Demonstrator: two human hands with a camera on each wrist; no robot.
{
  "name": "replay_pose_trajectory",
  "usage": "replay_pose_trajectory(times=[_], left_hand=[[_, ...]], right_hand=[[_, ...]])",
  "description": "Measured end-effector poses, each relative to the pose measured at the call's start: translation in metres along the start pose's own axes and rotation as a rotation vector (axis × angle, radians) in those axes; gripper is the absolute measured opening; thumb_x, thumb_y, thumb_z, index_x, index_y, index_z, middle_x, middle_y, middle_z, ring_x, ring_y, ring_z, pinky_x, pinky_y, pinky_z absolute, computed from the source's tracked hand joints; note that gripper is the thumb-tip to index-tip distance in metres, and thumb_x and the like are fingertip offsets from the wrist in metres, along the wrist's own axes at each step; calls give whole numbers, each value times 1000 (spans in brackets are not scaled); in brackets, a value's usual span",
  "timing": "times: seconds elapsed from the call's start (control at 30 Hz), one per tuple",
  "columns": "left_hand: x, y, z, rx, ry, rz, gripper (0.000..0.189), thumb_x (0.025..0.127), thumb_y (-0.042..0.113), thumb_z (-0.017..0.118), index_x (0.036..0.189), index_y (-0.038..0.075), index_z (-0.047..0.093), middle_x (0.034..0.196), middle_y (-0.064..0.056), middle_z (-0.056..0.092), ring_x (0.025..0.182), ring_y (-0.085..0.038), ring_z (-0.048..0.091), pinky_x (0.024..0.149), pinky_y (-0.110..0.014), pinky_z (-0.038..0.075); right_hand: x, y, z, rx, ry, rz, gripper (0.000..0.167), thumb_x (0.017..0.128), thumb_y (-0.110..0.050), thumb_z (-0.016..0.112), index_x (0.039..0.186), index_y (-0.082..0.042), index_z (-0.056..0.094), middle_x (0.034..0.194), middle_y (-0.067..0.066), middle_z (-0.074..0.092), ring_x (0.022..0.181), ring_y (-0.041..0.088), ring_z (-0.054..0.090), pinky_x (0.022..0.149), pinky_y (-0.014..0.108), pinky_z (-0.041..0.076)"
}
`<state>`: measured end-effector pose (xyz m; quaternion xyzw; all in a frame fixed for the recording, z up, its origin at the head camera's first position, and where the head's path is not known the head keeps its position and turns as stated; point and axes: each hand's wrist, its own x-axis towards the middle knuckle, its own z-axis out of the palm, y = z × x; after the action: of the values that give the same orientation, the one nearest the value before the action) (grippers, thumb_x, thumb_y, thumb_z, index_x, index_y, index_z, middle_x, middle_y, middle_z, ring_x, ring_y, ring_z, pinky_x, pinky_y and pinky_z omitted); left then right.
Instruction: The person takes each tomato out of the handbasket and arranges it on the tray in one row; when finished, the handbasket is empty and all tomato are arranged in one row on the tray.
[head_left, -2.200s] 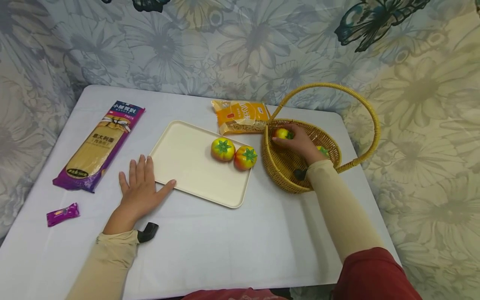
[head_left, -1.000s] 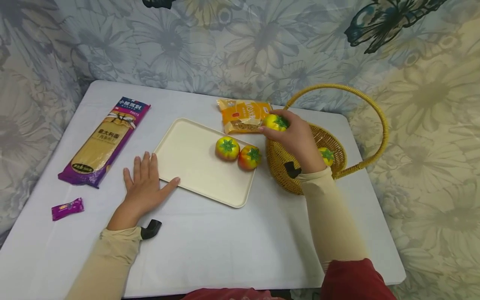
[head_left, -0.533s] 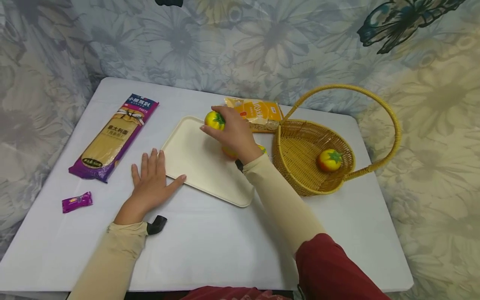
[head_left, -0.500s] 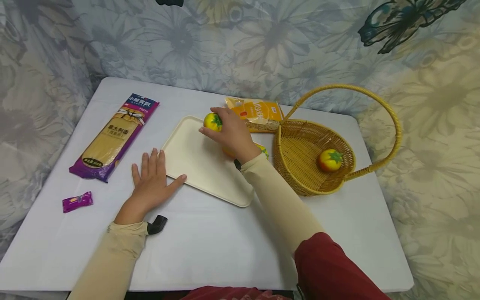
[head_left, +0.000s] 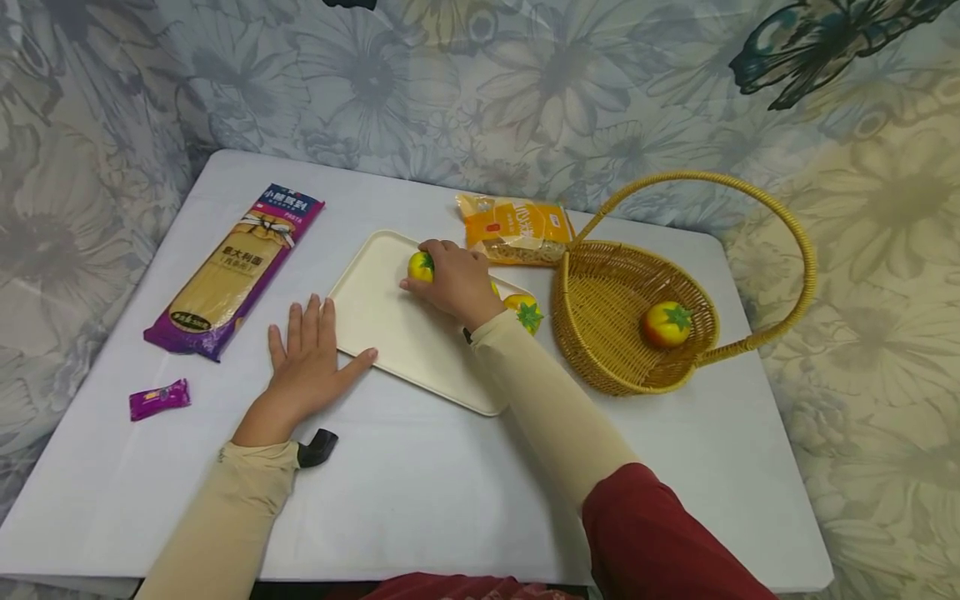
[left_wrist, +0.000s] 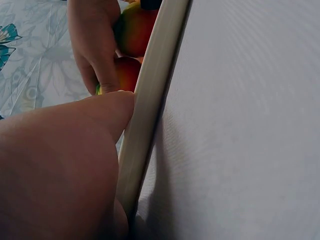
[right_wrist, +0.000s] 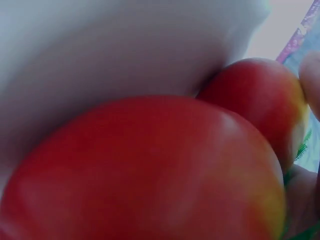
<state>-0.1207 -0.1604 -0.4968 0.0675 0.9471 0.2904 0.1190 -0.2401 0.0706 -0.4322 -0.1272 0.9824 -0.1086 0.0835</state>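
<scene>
Right hand [head_left: 459,282]: pinching red-yellow tomato [head_left: 421,266] over cream tray [head_left: 397,333], contact unclear. Left hand [head_left: 307,373]: fingers spread, thumb on tray's edge. Wicker basket [head_left: 609,321]: another tomato [head_left: 664,325] inside.

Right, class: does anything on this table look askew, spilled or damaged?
Nothing looks spilled or damaged. The one slightly odd thing is the cream tray in the middle: it sits askew, its long sides slanting against the edges of the white table.

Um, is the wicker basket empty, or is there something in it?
Not empty: in the head view, one red-and-yellow fruit lies inside the wicker basket, toward its right side.
</scene>
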Motion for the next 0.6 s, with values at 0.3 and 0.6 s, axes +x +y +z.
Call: replay_pose_trajectory(times=[0.3, 0.6], left_hand=[[0, 2, 1, 18, -16, -13, 116, 101, 76, 43, 165, -1, -14, 171, -21, -26, 153, -41, -32, 113, -66, -28], [1, -1, 1, 24, -7, -5, 116, 100, 78, 40, 165, -1, -16, 170, -20, -28, 153, -41, -33, 112, -66, -29]], right_hand=[[-5, 4, -2, -16, -5, 33, 95, 96, -71, 63, 169, -20, 28, 171, 11, 32, 154, 39, 34, 125, 64, 13], [-30, 25, -35, 124, 106, 29, 93, 99, -67, 63, 169, -20, 26, 168, 9, 37, 154, 35, 31, 126, 59, 11]])
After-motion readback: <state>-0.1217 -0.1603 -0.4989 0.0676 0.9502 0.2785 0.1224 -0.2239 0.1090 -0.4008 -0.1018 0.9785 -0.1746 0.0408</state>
